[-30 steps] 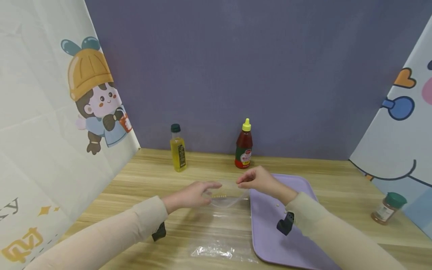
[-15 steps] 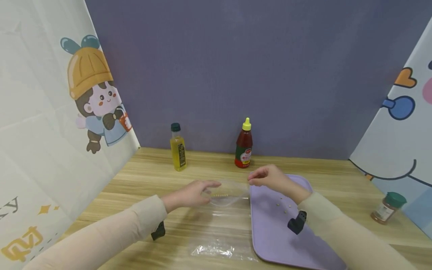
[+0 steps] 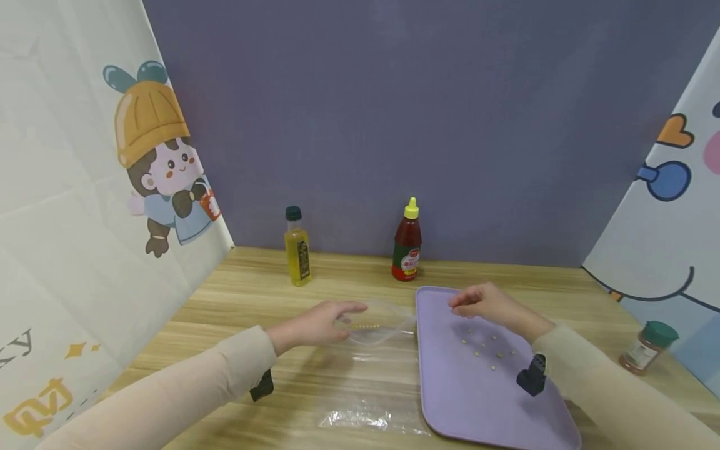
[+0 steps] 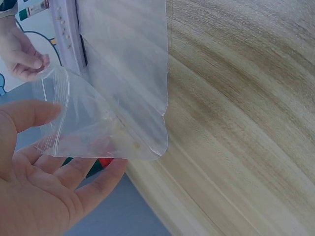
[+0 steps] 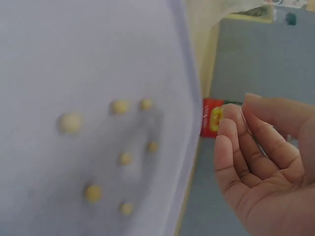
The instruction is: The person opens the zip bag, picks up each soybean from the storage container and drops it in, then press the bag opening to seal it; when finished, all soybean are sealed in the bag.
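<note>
A clear zip bag (image 3: 371, 369) lies across the table, its mouth raised and gaping. My left hand (image 3: 320, 323) holds that mouth, thumb on one side and fingers along the other in the left wrist view. A row of small yellow soybeans (image 3: 365, 326) shows inside the bag. To the right, my right hand (image 3: 497, 306) is over the far part of a purple tray (image 3: 467, 400), fingers loosely bent, thumb near the index fingertip. Nothing shows between them in the right wrist view. Several loose soybeans (image 5: 119, 106) are scattered on the tray.
An oil bottle (image 3: 297, 250) and a red sauce bottle (image 3: 407, 244) with a yellow cap stand at the back of the table. A green-lidded spice jar (image 3: 647, 347) is at the far right. A dark backdrop (image 3: 394, 125) rises behind the table.
My right hand has moved right, away from the bag's mouth and over the tray, uncovering more soybeans. My left hand stays at the bag.
</note>
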